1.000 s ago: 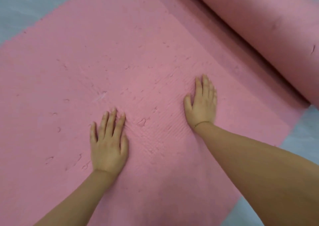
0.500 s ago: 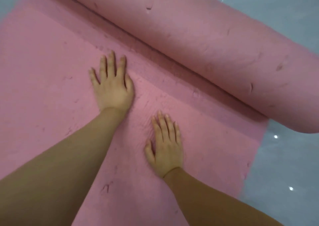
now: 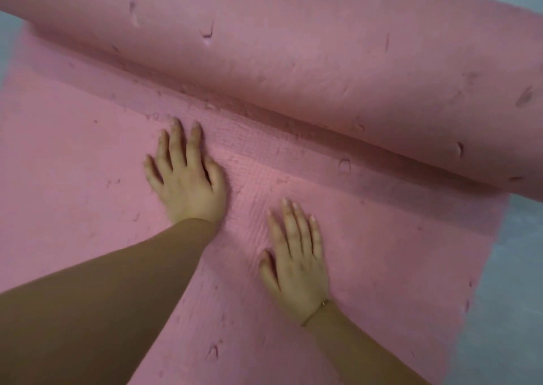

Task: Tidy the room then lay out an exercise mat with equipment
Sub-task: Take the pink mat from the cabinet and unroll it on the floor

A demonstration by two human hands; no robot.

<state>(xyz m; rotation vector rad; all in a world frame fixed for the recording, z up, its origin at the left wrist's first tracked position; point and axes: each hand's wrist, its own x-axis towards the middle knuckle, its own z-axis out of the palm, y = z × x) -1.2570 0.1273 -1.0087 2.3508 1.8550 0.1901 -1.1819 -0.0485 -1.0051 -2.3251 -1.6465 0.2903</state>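
Pink exercise mat (image 3: 88, 155) partly unrolled on the grey floor (image 3: 511, 267), flat part toward the camera. Rolled part of the mat (image 3: 323, 55) thick, lying across the upper half of the view, from upper left down to the right edge, touching the flat part along a shadowed crease. Surface worn, with many small nicks, dents and torn flecks on both the roll and the flat sheet; fine woven texture visible between the hands.

Left hand (image 3: 185, 179) flat on the flat part, palm down, fingers straight and a little spread, tips pointing to the roll and near the crease but apart from it. Grip open, nothing held, only pressing on the mat. Right hand (image 3: 296, 264) also flat, palm down, fingers straight and close together, lower and to the right of the left hand, well apart from the roll. Grip open here too, pressing on the mat. Thin bracelet (image 3: 316, 311) around the right wrist. Both forearms bare, coming in from the bottom edge.

Grey floor visible on the right side, at the upper right corner and in a narrow strip at the left edge.
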